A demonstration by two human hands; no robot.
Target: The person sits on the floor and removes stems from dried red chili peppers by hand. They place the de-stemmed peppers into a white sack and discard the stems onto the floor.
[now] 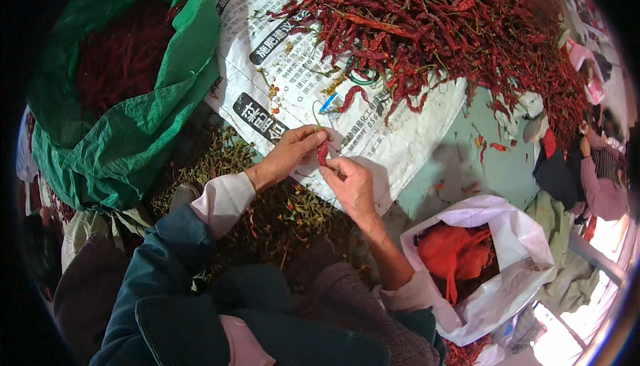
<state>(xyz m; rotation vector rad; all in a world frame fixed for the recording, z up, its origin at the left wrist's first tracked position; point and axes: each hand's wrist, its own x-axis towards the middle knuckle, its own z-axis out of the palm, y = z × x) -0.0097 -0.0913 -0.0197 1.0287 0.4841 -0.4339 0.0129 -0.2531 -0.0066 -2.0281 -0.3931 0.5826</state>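
Between my two hands is one dried red chili pepper (322, 153), its green stem pointing up and away from me. My left hand (295, 148) pinches it near the stem end with thumb and forefinger. The lower end lies between the thumb and fingers of my right hand (348, 181). Under and beyond them spreads a white printed woven sack (300, 76). A single curved chili (352, 98) lies on it just past my hands. A large heap of dried red chilies (425, 26) covers its far right part.
At the left stands a green woven sack (192, 73) with dark red contents. An open white sack (520, 266) at the right holds a red plastic bag (455, 252). Discarded stems (295, 211) litter the ground below my hands. Another person's arm (597, 186) shows at the far right.
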